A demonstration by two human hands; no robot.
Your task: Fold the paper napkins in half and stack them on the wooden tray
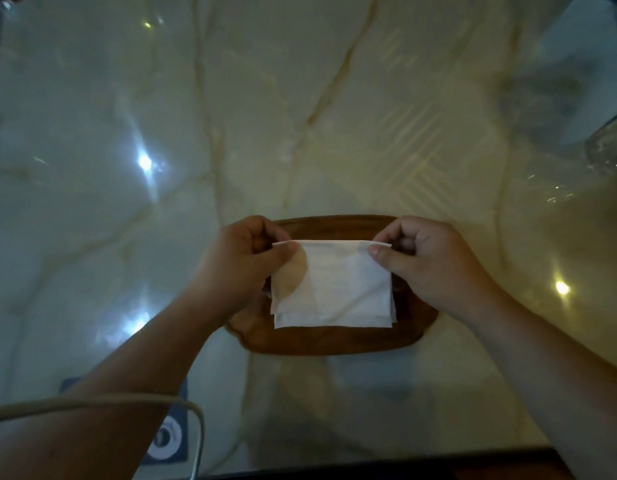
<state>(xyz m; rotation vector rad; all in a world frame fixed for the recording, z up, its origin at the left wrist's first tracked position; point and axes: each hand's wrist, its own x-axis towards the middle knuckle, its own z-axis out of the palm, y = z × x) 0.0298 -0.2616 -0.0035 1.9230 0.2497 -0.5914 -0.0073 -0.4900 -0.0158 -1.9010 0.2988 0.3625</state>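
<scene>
A white folded paper napkin (338,278) hangs over the wooden tray (331,341), held by its two upper corners. My left hand (237,268) pinches the upper left corner and my right hand (435,261) pinches the upper right corner. The napkin's lower edge reaches the tray's middle, where edges of another white napkin (335,322) show just beneath it. The oval brown tray lies on the pale marble table (231,116), and its centre is hidden by the napkin.
A clear glass object (608,150) stands at the right edge. A blue and white item (168,441) lies near the front left, crossed by a beige cable (92,403). The table's dark front edge (369,469) runs along the bottom.
</scene>
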